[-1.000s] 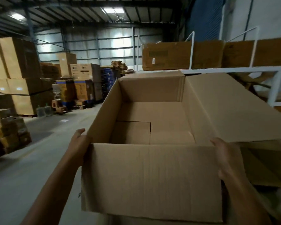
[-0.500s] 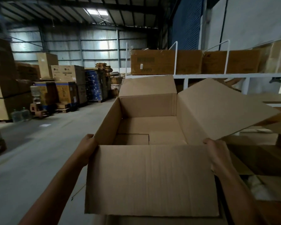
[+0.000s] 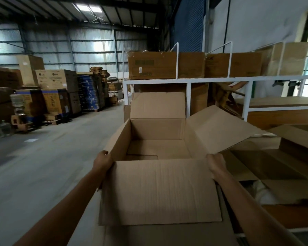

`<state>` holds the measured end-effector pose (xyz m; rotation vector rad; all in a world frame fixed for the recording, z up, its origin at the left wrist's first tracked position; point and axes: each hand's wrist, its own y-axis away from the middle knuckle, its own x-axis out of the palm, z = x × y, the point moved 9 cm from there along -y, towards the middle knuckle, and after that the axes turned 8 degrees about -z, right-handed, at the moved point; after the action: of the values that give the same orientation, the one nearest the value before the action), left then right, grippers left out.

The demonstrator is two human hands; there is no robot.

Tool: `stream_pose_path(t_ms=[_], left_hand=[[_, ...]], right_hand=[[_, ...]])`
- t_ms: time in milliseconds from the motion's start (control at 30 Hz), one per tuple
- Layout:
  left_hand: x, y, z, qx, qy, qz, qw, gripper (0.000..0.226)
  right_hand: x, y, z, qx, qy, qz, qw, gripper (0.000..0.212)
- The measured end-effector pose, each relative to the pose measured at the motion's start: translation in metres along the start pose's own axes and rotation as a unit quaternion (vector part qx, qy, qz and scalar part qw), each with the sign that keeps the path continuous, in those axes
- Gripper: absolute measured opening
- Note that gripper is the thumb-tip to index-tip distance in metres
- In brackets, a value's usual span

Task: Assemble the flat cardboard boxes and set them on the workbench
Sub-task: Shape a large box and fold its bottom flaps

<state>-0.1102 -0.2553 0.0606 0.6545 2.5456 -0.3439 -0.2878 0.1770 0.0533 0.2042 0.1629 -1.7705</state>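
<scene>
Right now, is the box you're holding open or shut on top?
Open: the box has its top flaps spread outward, showing its empty inside.

Two hands [image 3: 103,163] [image 3: 215,165], one held box [image 3: 160,192]

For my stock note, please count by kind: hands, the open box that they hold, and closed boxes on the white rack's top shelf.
hands: 2 (left hand, right hand)
open box they hold: 1
closed boxes on the top shelf: 3
total: 6
</scene>
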Motion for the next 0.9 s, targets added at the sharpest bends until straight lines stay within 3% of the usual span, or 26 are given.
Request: stream_pose_path(t_ms=[233, 367, 533, 667, 733, 800, 833, 900], left_hand=[[0.022, 0.006, 0.021, 0.014, -0.026, -0.044, 0.999, 0.042], [0.036, 0.006, 0.014, 0.086, -0.124, -0.012, 0.988, 0.036], [0.046, 0.011, 0.006, 0.155, -0.31, 0.086, 0.934, 0.033], [0.045, 0.028, -0.008, 0.2, -0.369, 0.136, 0.897, 0.035], [0.054, 0.046, -0.011, 0.224, -0.392, 0.177, 0.875, 0.037], [0.062, 0.068, -0.013, 0.24, -0.411, 0.237, 0.847, 0.037], [0.066, 0.078, -0.013, 0.245, -0.403, 0.274, 0.838, 0.036], [0.069, 0.096, -0.018, 0.261, -0.352, 0.334, 0.835, 0.033]], right_hand=[[0.023, -0.006, -0.032, 0.053, -0.011, 0.032, 0.998, 0.012], [0.036, -0.038, -0.047, 0.029, 0.046, 0.046, 0.997, 0.033], [0.037, -0.007, -0.03, 0.039, 0.074, 0.118, 0.99, 0.025], [0.021, 0.011, -0.021, 0.053, 0.073, 0.147, 0.985, 0.014], [0.004, 0.013, -0.007, -0.014, 0.165, 0.097, 0.982, 0.014], [-0.001, 0.018, 0.015, -0.156, 0.323, 0.051, 0.932, 0.024], [0.006, 0.026, 0.022, -0.215, 0.354, 0.066, 0.908, 0.029], [0.028, 0.06, 0.029, -0.291, 0.342, 0.184, 0.875, 0.037]])
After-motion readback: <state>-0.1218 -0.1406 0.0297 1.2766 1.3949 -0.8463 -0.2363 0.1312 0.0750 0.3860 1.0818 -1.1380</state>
